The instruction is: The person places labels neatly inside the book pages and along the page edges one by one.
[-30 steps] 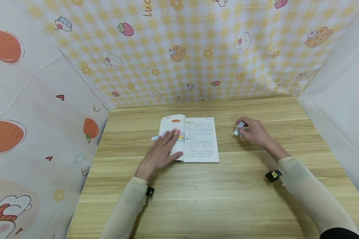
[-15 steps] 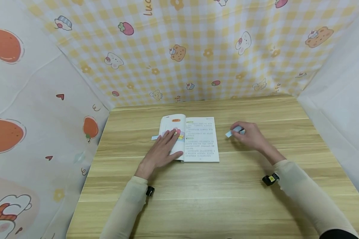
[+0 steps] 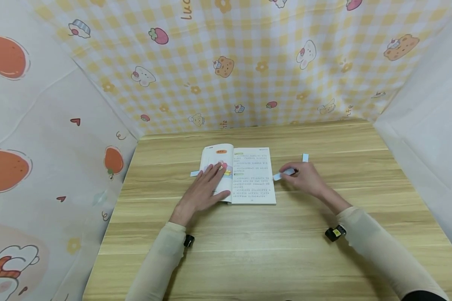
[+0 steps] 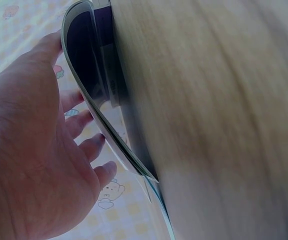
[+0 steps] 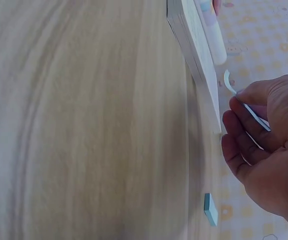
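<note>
An open book [image 3: 253, 188] lies on the table, with printed text on its right page and a coloured picture on the left. My left hand [image 3: 207, 188] rests on the left page, fingers spread; the left wrist view shows that page [image 4: 104, 122] curving up. My right hand [image 3: 305, 177] pinches a thin pale blue sticky note strip [image 3: 279, 176] between thumb and fingers. The strip [image 5: 229, 82] has a curled free end, close to the book's right edge. A small pale blue sticky note pad [image 3: 305, 157] lies on the table just behind my right hand.
Another pale blue strip [image 3: 194, 173] sticks out from the book's left edge. The wooden table [image 3: 248, 251] meets a yellow checked cloth [image 3: 248, 83] at the back. White cloth hangs [image 3: 429, 138] at the right, and a printed cloth [image 3: 60, 167] at the left.
My right hand has moved left with the sticky note strip, up to the book's right edge. The small pad now shows on the table behind it. My left hand has stayed still.
</note>
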A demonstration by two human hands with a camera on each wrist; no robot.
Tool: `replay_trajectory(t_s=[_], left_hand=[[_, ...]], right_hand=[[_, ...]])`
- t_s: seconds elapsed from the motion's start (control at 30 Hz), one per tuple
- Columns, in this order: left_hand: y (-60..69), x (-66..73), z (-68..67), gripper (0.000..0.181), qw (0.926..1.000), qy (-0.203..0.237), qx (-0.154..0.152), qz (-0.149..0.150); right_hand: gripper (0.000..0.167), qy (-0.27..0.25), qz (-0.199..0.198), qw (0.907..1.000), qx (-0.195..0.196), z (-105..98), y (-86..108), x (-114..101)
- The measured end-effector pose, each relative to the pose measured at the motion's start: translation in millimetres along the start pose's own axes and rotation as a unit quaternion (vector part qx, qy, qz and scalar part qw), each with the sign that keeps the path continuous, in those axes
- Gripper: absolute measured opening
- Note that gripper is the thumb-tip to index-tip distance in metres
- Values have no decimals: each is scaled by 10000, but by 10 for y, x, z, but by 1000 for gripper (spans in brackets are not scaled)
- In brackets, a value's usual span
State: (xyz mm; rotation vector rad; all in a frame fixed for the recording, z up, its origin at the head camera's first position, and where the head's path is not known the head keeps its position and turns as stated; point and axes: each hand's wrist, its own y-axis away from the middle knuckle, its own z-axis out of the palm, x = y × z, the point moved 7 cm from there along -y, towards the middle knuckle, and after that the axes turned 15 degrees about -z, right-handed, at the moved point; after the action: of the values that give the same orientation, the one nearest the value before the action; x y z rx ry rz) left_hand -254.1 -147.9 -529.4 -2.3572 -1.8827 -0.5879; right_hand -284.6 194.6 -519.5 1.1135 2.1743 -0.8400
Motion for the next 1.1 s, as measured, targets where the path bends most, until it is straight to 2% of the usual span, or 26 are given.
replay_trajectory(t_s=[0.23,0.67,1.1], left_hand=[[0,-7,2,94,10000,12,11,-29],[-4,-12,10,94,10000,33,9,-25],[8,1,-2,94,10000,14,-9,-11]], right_hand=[[21,-178,10,9997,-165,103,5,-65],[22,-18,-41,9994,-331,244,-1,-179],[19,301,-223,9987,-354,327,-12,-182]])
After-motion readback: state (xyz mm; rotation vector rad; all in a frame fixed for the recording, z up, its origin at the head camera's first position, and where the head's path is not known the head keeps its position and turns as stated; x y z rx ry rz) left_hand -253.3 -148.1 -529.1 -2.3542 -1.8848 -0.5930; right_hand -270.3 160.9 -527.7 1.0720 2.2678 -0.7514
